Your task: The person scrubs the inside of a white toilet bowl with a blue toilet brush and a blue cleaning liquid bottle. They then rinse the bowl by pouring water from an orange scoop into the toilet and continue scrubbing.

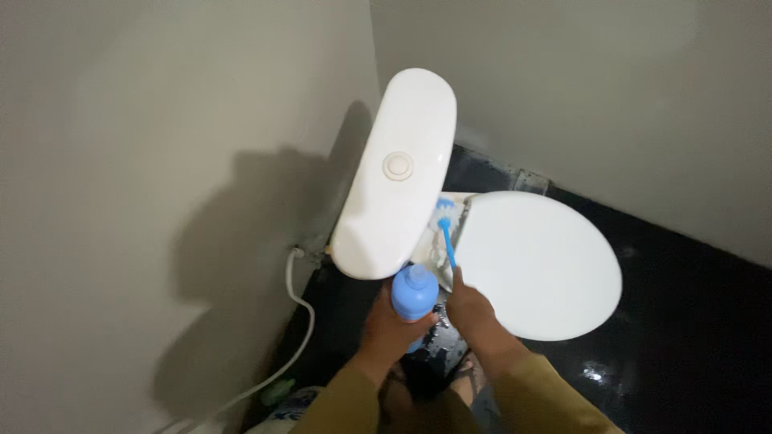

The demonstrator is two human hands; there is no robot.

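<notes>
My left hand [388, 325] grips a blue bottle [414, 294] upright, just in front of the white toilet tank [396, 173]. In my right hand [470, 309] is a blue toilet brush [445, 233], whose head rests at the gap between the tank and the closed white toilet lid [535, 261]. Both sleeves are olive-coloured. A round flush button [398, 165] sits on top of the tank.
Pale walls stand to the left and behind the toilet. A white hose [299, 309] runs from the wall down to the floor at left. The floor [691, 321] is dark and glossy. A small green item [277, 391] lies near the lower left.
</notes>
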